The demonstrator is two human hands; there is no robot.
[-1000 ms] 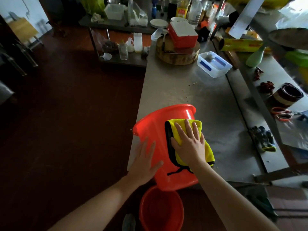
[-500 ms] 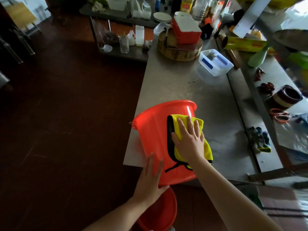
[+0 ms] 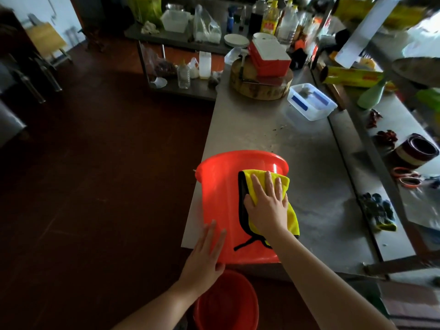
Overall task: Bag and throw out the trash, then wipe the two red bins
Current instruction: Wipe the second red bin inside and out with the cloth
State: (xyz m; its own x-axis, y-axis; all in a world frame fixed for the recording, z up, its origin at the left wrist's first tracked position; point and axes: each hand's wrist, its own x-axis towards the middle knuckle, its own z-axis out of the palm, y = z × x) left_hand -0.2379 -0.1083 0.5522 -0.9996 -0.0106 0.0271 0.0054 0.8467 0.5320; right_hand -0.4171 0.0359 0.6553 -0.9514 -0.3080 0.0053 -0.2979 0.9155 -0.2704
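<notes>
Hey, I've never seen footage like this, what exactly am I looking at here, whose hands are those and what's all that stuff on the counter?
There is no machine here. A camera worn on a person's head looks forward and down, so the two bare arms are the wearer's own.

A red bin lies on its side on the steel counter, at the near corner. The right hand presses a yellow cloth flat against the bin's wall. The left hand rests open on the bin near its base, steadying it. Neither hand grips anything.

A second red bin stands on the floor below. Farther along the counter sit a clear plastic box and a round wooden block with a red and white box on top.
</notes>
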